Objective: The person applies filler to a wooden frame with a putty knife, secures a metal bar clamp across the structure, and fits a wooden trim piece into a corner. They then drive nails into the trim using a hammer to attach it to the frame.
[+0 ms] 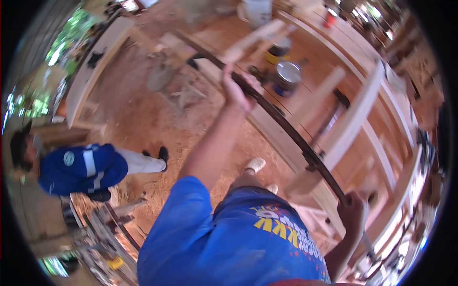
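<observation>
A long dark bar (284, 123), like a bar clamp, runs diagonally across the view, with a jaw near its upper left end and a sliding part (312, 161) lower down. My left hand (240, 89) grips it in the upper middle, arm stretched out. Lower right, my right hand (353, 209) is closed round the bar near its other end. Under and beyond the bar is a wooden frame of pale curved beams (360, 117). A hammer (335, 112) lies among the beams, its handle blurred.
Metal cans (288, 74) and a white bucket (258, 12) stand beyond the bar. A person in a dark blue top (81, 169) is at the left. A wooden bench (98, 62) stands upper left. Wood scraps and tools (102, 238) lie lower left. Shavings cover the ground (143, 105).
</observation>
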